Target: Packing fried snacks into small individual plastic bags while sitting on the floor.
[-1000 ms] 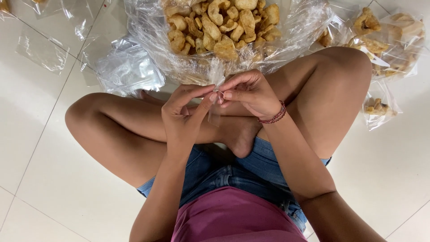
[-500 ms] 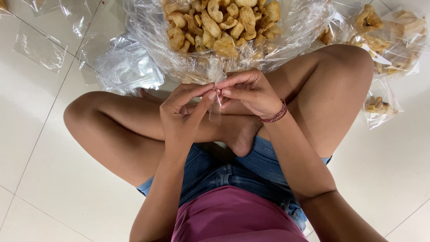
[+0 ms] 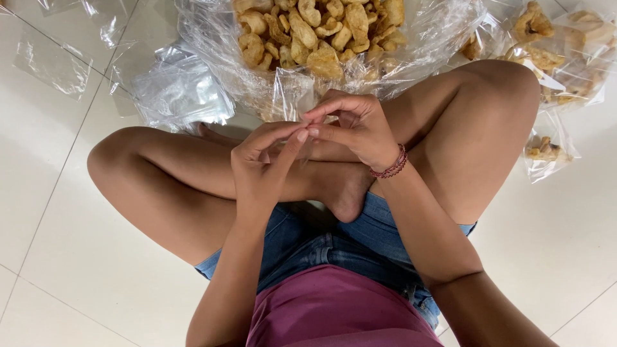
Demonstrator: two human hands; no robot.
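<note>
Centrally, both hands meet above the crossed legs, just in front of the heap of fried snacks (image 3: pixel 321 32) on clear plastic sheeting (image 3: pixel 443 38). Left hand (image 3: pixel 260 164): forearm raised from below, fingers curled, thumb and forefinger extended to the contact point. Right hand (image 3: pixel 357 128): wrist bent, beaded bracelet (image 3: pixel 391 166) on it, fingertips closed in a pinch on a small clear bag (image 3: pixel 292 96). Empty bags (image 3: pixel 180 90) lie on the floor left of the heap.
</note>
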